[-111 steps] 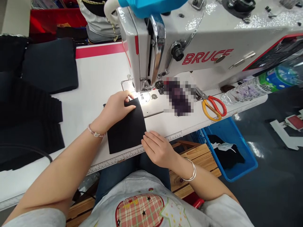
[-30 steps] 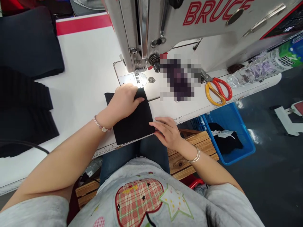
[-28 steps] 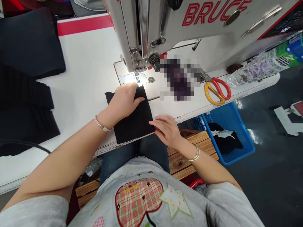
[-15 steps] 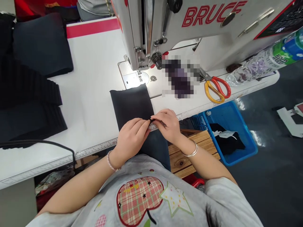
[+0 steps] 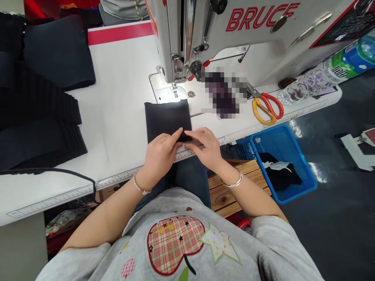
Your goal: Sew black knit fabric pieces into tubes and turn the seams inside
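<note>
A black fabric piece point(image 5: 166, 117) lies on the white table, its far edge just in front of the sewing machine's needle plate point(image 5: 168, 94). My left hand point(image 5: 161, 154) pinches the fabric's near edge between thumb and index finger. Close beside it on the right, my right hand point(image 5: 206, 146) has thumb and index finger at the fabric's near right corner, closed on it. That corner is turned up in a small dark fold between the fingertips. The fabric's near left part is partly hidden by my left hand.
Stacks of black fabric point(image 5: 58, 50) lie at the left. Orange and red scissors point(image 5: 268, 107), a plastic bottle point(image 5: 316, 80) and a blurred dark item point(image 5: 222, 95) are on the right. A blue basket point(image 5: 307, 171) stands below. A black cable point(image 5: 58, 170) crosses the left front edge.
The fabric's near edge has been lifted and turned up slightly, and both hands have moved a little away from my body. The fabric's far edge now lies straighter before the needle plate.
</note>
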The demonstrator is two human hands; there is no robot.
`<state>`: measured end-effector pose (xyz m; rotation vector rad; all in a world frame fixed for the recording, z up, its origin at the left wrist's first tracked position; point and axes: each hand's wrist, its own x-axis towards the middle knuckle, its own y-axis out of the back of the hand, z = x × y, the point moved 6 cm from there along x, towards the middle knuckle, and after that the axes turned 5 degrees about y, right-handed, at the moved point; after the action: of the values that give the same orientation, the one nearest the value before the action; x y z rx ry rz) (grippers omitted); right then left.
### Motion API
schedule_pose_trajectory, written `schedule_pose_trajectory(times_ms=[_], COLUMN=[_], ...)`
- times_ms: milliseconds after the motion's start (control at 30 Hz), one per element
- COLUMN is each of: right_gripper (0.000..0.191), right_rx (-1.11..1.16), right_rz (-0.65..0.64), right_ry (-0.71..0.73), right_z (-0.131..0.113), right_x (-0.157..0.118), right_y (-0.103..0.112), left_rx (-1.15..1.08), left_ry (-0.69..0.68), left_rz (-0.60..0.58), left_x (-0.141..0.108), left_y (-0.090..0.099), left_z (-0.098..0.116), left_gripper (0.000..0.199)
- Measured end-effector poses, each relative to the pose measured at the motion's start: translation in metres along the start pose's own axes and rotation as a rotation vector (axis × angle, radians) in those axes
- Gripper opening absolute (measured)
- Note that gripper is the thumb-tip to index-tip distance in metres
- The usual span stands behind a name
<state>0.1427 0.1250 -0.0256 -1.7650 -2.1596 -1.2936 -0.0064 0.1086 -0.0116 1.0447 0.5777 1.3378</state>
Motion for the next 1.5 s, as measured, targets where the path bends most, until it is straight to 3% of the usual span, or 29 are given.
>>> schedule_pose_trajectory(times_ms=[133,333,433,567,833,1067,1233,1433,1500], right_gripper=[0.022,0.005,0.001,0.007,0.030,0.035,0.017,0.004,0.012], right_rx=[0.042,0.175,0.236,0.292,0.417,0.475,0.434,0.082,-0.040], right_rz=[-0.017,-0.064,-0.071,-0.085,-0.114,-0.137,-0.120,-0.145,-0.116], right_ry=[-0.046,-0.190,-0.271,-0.361,-0.495,-0.492,-0.333,0.129,0.279], right_z=[0.003,0.007,0.009,0.014,0.018,0.016,0.010,-0.010,-0.015], right_x=[0.011,0.026,0.029,0.031,0.036,0.041,0.035,0.018,0.012], right_y=[-0.006,-0.009,-0.009,-0.012,-0.016,-0.016,-0.008,0.001,0.001], left_rx=[-0.072,-0.164,-0.173,-0.201,-0.248,-0.192,-0.046,0.040,0.046], left_ry=[0.154,0.144,0.224,0.283,0.254,0.183,0.002,-0.173,-0.221], left_rz=[-0.104,-0.135,-0.120,-0.127,-0.144,-0.089,-0.007,0.090,0.114], left_x=[0.011,0.014,0.014,0.017,0.022,0.018,0.007,-0.002,-0.002], left_y=[0.004,0.005,0.005,0.008,0.011,0.010,0.005,0.004,0.005], left_z=[-0.009,-0.010,-0.014,-0.016,-0.014,-0.013,-0.005,0.004,0.006], left_gripper=[0.035,0.037,0.045,0.045,0.031,0.022,0.017,0.019,0.013])
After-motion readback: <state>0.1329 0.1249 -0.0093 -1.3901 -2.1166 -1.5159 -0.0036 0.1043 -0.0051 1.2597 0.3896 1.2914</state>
